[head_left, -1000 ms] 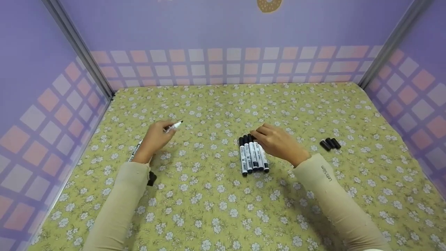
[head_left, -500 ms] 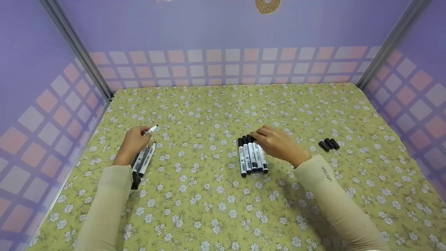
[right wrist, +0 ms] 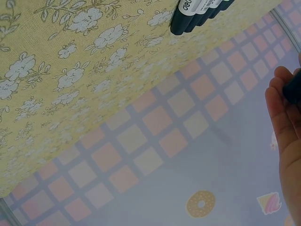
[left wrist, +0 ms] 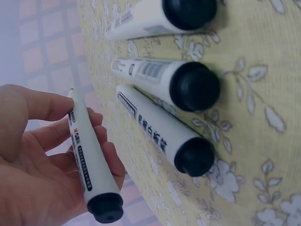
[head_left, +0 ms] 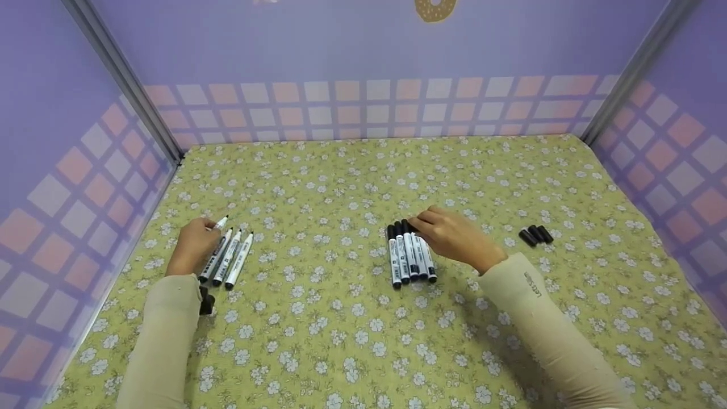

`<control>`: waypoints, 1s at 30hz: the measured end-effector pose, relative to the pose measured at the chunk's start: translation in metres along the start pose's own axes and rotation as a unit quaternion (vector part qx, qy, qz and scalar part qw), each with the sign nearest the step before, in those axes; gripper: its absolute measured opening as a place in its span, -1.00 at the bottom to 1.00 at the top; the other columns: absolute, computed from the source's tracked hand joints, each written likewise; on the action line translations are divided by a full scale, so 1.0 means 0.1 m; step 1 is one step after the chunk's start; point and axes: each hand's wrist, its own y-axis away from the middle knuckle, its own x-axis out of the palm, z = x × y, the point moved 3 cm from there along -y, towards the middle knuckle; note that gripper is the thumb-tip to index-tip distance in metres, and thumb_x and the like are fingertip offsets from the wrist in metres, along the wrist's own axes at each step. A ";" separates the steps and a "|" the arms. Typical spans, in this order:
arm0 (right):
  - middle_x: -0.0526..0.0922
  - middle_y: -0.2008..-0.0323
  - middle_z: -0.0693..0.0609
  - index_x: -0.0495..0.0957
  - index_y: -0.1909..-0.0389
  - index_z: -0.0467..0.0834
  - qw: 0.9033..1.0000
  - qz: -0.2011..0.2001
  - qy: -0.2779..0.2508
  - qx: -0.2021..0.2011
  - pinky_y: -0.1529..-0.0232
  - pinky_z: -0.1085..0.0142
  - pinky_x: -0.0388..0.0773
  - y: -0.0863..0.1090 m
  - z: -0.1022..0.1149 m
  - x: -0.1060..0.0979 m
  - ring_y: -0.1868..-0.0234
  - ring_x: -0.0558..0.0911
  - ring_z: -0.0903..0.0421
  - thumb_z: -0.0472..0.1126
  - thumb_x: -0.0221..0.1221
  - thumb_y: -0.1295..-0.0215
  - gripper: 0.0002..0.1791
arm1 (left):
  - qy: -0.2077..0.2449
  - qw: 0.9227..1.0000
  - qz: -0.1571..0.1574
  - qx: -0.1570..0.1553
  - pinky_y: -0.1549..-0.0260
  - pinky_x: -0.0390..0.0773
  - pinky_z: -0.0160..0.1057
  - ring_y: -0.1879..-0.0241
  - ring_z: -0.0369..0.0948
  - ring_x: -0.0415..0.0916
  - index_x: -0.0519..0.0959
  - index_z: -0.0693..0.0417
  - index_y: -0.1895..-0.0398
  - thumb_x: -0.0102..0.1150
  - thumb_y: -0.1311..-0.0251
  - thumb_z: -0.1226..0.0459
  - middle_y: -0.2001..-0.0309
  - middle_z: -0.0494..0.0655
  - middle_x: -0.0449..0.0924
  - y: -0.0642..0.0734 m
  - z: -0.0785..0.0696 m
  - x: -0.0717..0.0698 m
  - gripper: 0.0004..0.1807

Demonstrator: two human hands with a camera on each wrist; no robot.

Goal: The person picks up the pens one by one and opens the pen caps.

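Note:
My left hand pinches an uncapped white whiteboard marker between thumb and fingers, its dark tip pointing away. Just right of that hand, three uncapped markers lie side by side on the flowered cloth, black ends toward me. In the right wrist view a black marker cap sits in the curled fingers of my right hand. That hand hovers by the top of a row of several white markers in the middle, covering the ends of those on the right. Black caps show on the row's left markers.
Three loose black caps lie on the right side of the yellow flowered cloth. Purple panels with pink and white squares stand behind and along both sides.
My left hand has moved left and toward me with its marker, and the three uncapped markers beside it now show fully. My right hand has stayed nearly in place.

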 end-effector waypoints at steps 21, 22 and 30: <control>0.61 0.29 -0.10 0.63 0.03 -0.31 1.000 0.005 -0.017 0.011 0.33 0.34 0.59 0.05 -0.03 0.00 0.30 0.58 0.06 -0.37 0.19 -0.28 -0.74 | -0.070 0.996 0.039 -0.025 0.26 0.34 -0.07 0.19 0.04 0.32 0.14 0.56 -0.34 -0.28 -0.27 0.34 -0.30 0.55 0.15 -0.02 0.19 -0.06 -0.39; 0.60 0.30 -0.09 0.63 0.03 -0.31 1.000 0.007 -0.016 0.011 0.33 0.35 0.58 0.06 -0.03 0.00 0.31 0.57 0.07 -0.37 0.19 -0.28 -0.74 | -0.074 0.996 0.036 -0.026 0.27 0.34 -0.08 0.24 0.02 0.32 0.16 0.56 -0.33 -0.26 -0.28 0.34 -0.29 0.55 0.17 -0.02 0.19 -0.06 -0.41; 0.59 0.32 -0.07 0.63 0.00 -0.28 1.000 0.016 -0.009 0.012 0.36 0.36 0.56 0.08 -0.03 0.01 0.35 0.55 0.09 -0.38 0.18 -0.28 -0.72 | -0.084 0.995 0.031 -0.036 0.19 0.45 0.01 0.08 0.13 0.42 0.25 0.56 -0.27 -0.18 -0.39 0.32 -0.22 0.54 0.26 -0.03 0.22 -0.04 -0.49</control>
